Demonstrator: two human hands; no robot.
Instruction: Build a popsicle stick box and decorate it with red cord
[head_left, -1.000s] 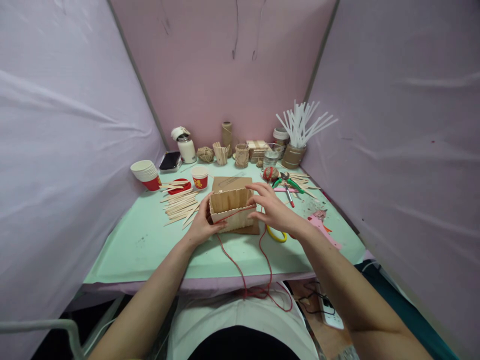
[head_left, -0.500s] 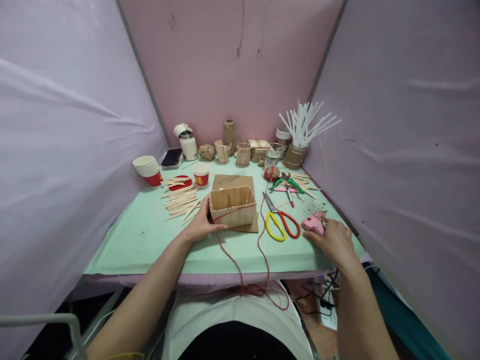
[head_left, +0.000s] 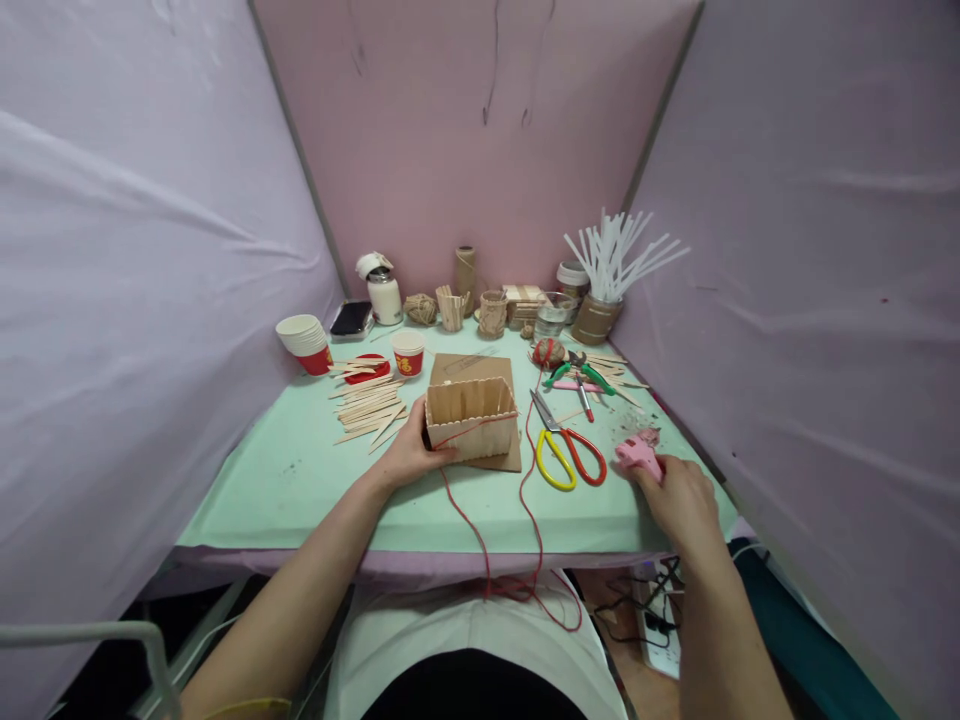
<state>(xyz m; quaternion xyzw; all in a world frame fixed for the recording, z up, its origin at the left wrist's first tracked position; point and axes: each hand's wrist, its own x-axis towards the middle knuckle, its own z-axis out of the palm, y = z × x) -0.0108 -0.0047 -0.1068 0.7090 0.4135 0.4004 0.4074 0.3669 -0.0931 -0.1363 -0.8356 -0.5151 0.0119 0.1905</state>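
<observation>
A box made of wooden sticks [head_left: 474,437] stands tilted over a brown cardboard piece [head_left: 506,372]. My left hand [head_left: 411,452] grips its left side, thumb along the lower front edge. Red string [head_left: 531,515] crosses the box's front and hangs over the table edge onto my lap. At the right, my right hand [head_left: 679,490] is closed on a pink glue gun [head_left: 639,453], its nozzle hidden. Scissors [head_left: 566,450] with one yellow and one red handle lie between the box and the glue gun.
Loose sticks [head_left: 367,408], a red-and-white cup [head_left: 409,354] and stacked cups [head_left: 305,343] are at the left. Green pliers [head_left: 577,372] and a ball of red string [head_left: 548,352] lie at the back right, near a holder of white sticks [head_left: 598,318]. Jars line the back.
The view has shifted slightly. My right hand has changed its hold on the pink glue gun, which has turned a little. My left hand still holds the box.
</observation>
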